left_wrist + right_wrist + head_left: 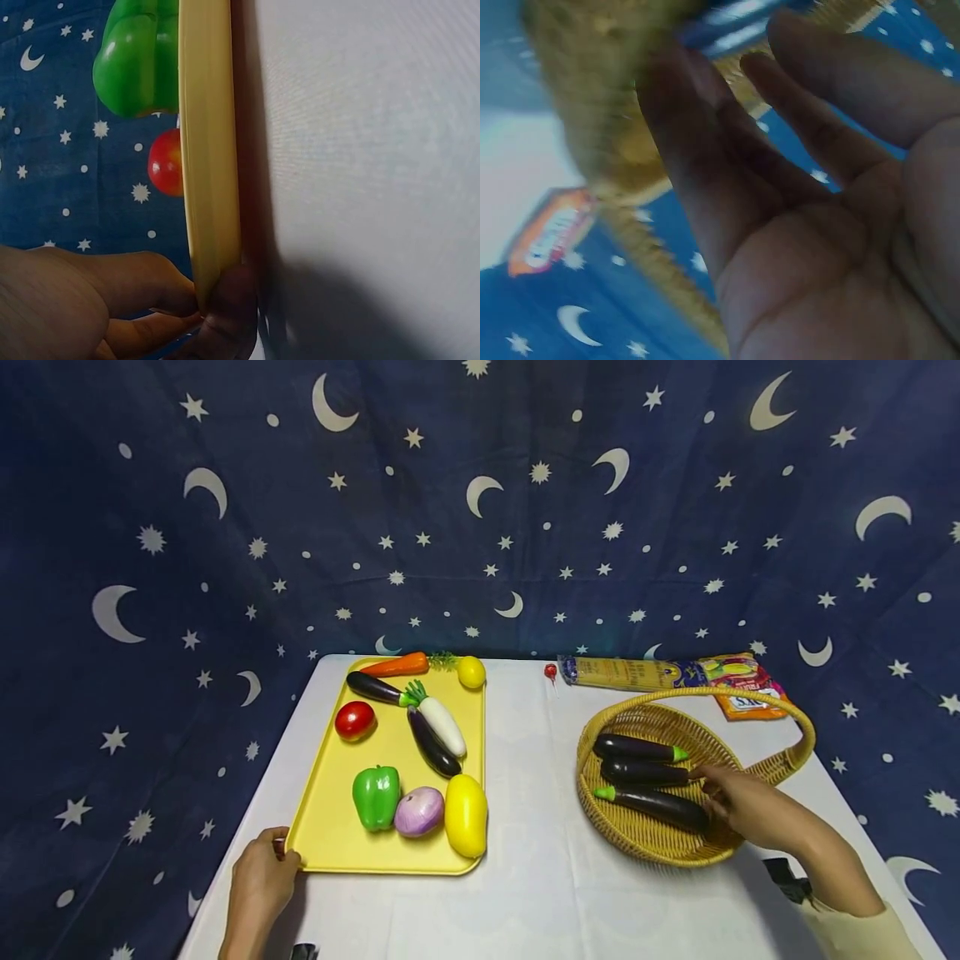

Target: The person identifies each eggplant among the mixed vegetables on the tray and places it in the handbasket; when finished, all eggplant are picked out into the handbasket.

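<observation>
At the near left corner of the yellow tray (322, 827), my left hand (258, 881) pinches the rim between thumb and fingers. In the left wrist view the tray's edge (210, 150) runs down to those fingers. My right hand (757, 806) reaches into a wicker basket (621, 833), its fingers at the right ends of the eggplants there. Three dark eggplants lie inside: a back one (633, 747), a middle one (641, 772) and a front one (660, 808). The right wrist view shows extended, spread fingers and a bare palm (802, 247).
On the tray lie a carrot (397, 664), lemon (471, 672), tomato (355, 721), white radish (442, 725), two eggplants, green pepper (377, 797), purple onion (419, 812) and mango (466, 816). A lollipop (551, 671), noodle pack (630, 674) and candy bag (750, 702) lie behind.
</observation>
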A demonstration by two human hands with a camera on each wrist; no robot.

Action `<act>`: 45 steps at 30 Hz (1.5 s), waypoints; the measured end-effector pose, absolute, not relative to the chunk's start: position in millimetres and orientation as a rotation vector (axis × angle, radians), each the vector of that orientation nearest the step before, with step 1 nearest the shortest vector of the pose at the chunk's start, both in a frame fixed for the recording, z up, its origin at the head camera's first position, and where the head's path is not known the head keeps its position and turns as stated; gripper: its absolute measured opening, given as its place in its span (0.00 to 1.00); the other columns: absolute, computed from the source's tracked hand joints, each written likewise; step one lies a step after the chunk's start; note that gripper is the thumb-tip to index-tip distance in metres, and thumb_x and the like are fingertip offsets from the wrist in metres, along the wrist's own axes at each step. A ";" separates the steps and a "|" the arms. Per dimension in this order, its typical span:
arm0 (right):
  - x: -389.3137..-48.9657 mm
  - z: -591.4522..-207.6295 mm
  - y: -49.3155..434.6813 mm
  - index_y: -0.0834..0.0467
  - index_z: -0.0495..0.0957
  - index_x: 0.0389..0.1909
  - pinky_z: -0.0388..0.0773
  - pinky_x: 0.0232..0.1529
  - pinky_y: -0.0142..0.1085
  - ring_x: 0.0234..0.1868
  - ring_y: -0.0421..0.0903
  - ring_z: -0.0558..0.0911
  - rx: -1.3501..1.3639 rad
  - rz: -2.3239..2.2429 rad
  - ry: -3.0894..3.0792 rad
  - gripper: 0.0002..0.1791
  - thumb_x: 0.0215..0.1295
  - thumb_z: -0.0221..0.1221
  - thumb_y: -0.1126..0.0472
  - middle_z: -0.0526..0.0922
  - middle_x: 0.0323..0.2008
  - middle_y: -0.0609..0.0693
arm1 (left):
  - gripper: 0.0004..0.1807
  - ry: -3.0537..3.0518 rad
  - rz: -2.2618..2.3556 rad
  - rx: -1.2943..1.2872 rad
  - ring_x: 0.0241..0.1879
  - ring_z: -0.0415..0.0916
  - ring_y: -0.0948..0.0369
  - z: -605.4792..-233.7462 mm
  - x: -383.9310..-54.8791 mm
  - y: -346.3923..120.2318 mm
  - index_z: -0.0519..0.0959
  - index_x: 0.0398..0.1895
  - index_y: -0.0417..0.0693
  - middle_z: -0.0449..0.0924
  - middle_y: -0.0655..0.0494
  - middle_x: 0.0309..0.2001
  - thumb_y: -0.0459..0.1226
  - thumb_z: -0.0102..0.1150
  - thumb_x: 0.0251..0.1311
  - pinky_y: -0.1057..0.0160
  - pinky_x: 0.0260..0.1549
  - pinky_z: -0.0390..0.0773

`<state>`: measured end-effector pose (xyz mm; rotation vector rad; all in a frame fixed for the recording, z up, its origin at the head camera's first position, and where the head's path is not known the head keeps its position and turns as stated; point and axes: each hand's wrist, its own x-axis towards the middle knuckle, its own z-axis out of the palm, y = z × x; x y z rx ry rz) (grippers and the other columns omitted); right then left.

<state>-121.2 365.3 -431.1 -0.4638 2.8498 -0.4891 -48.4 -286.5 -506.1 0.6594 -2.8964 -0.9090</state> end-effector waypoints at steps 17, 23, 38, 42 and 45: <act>-108.3 -365.9 165.3 0.50 0.84 0.52 0.86 0.45 0.38 0.41 0.36 0.84 -0.775 -0.890 3.012 0.09 0.74 0.65 0.61 0.87 0.44 0.43 | 0.25 -2.855 -0.920 0.645 0.37 0.77 0.47 -505.3 -53.1 -286.9 0.78 0.60 0.26 0.80 0.38 0.38 0.29 0.55 0.58 0.57 0.34 0.70; -168.1 -392.5 88.6 0.60 0.84 0.53 0.85 0.51 0.45 0.46 0.50 0.87 -0.642 -1.022 2.963 0.12 0.71 0.66 0.65 0.87 0.46 0.54 | 0.25 -2.825 -0.943 0.626 0.37 0.77 0.46 -501.4 -60.7 -286.1 0.78 0.60 0.26 0.80 0.38 0.38 0.29 0.54 0.58 0.57 0.33 0.70; -195.9 -443.0 -10.9 0.62 0.83 0.52 0.77 0.39 0.37 0.37 0.48 0.77 -0.739 -0.447 2.839 0.13 0.71 0.66 0.62 0.82 0.40 0.56 | 0.25 -2.839 -0.967 0.656 0.37 0.79 0.48 -510.2 -45.7 -286.2 0.78 0.59 0.25 0.82 0.37 0.37 0.28 0.56 0.57 0.58 0.33 0.71; -195.8 -448.9 -16.9 0.63 0.83 0.53 0.77 0.36 0.38 0.36 0.49 0.77 -0.769 -0.368 2.854 0.13 0.71 0.65 0.63 0.82 0.41 0.58 | 0.25 -2.847 -0.950 0.671 0.38 0.79 0.48 -510.1 -45.9 -286.2 0.78 0.59 0.26 0.82 0.37 0.38 0.28 0.57 0.57 0.58 0.33 0.71; -196.3 -452.4 -16.9 0.63 0.82 0.52 0.76 0.35 0.38 0.36 0.50 0.76 -0.777 -0.365 2.880 0.12 0.70 0.64 0.67 0.82 0.41 0.59 | 0.25 -2.855 -0.934 0.655 0.38 0.79 0.47 -508.6 -47.6 -287.1 0.78 0.60 0.26 0.82 0.37 0.39 0.28 0.56 0.57 0.56 0.34 0.72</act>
